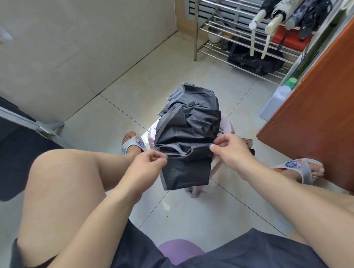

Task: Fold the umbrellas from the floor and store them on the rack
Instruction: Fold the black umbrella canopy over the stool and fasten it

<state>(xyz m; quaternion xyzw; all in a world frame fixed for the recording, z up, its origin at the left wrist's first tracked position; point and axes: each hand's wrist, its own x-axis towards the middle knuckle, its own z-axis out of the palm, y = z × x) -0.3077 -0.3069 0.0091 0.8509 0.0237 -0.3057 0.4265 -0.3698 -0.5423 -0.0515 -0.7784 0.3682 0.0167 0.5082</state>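
A collapsed black umbrella [189,124] with grey-edged panels lies across a small pink stool [217,166] between my feet. My left hand [148,163] pinches the grey edge of a hanging panel at its near left. My right hand [230,149] pinches the same fold of fabric at the right, holding it stretched between both hands. The metal rack [221,28] stands at the far right, with three folded umbrellas [286,15] lying on its upper shelf, handles pointing toward me.
An orange wooden cabinet [323,103] rises at the right, close to my right foot. A white bottle with a green cap [279,95] stands beside it. Another dark open umbrella [11,147] lies on the floor at left. I sit on a purple stool [179,250].
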